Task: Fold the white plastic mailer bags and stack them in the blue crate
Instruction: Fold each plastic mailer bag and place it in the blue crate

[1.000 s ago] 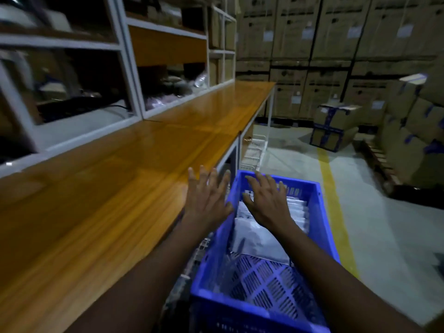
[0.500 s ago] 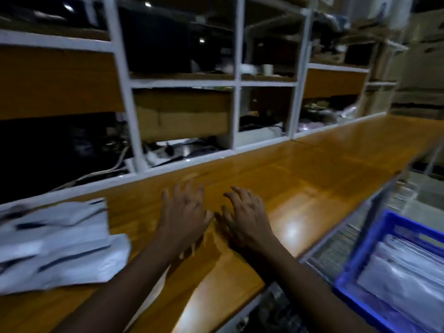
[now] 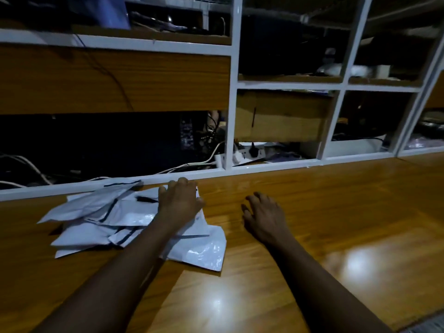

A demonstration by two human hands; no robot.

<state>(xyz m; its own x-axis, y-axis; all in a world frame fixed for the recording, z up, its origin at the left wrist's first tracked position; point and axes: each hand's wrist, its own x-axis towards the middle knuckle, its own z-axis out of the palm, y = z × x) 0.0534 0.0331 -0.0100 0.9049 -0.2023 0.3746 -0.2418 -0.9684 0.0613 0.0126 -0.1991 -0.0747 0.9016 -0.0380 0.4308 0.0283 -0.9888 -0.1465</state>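
Lying in a messy pile at the left middle of the frame, the bags [image 3: 125, 219] are spread on the table [image 3: 324, 224], just below the white shelves [image 3: 230, 97]. None of them looks folded yet. They are crossed over each other and their corners stick out.

The left hand [image 3: 180, 203] is laid on the right side of the pile, with its fingers close together and bent down onto the top bag. Whether a bag is pinched cannot be told, since the fingertips are hidden. The right hand [image 3: 264, 215] is seen low over bare wood to the right of the pile, near it but not touching it. Its fingers are loosely curled and a little apart, and nothing is held in them.

The crate is not seen anywhere in the frame, so what has been stacked in it cannot be counted. Much work seems to be left: each bag in this pile must be folded and then put in the crate.
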